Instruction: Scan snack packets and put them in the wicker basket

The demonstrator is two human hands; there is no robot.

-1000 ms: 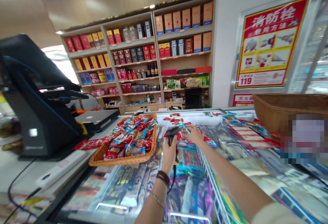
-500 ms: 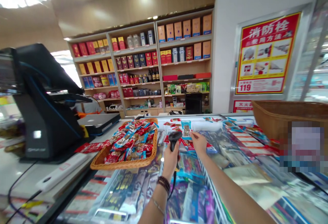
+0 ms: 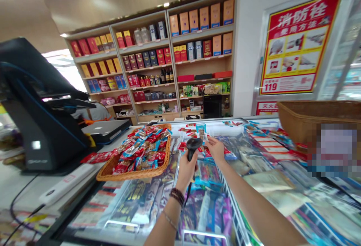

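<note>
My left hand (image 3: 186,169) is wrapped round the handle of a black handheld scanner (image 3: 194,144), whose head points away from me above the glass-topped freezer (image 3: 113,204). Just right of the scanner, my right hand (image 3: 216,149) pinches a small blue-edged snack packet (image 3: 201,130) by its lower part. Other red and blue packets lie on the glass behind and beside my hands. To the left, an orange wicker basket (image 3: 135,175) holds many similar packets.
A black terminal (image 3: 36,126) and a flat scale (image 3: 105,130) stand on the left counter, with a white power strip (image 3: 66,184). A brown basket (image 3: 318,120) is at the right. Shelves (image 3: 152,114) of boxes stand behind.
The view has shifted, so the counter and baskets appear slightly higher and further left. The scanner and the packet are still held, and the packet looks more foreshortened near the scanner head.
</note>
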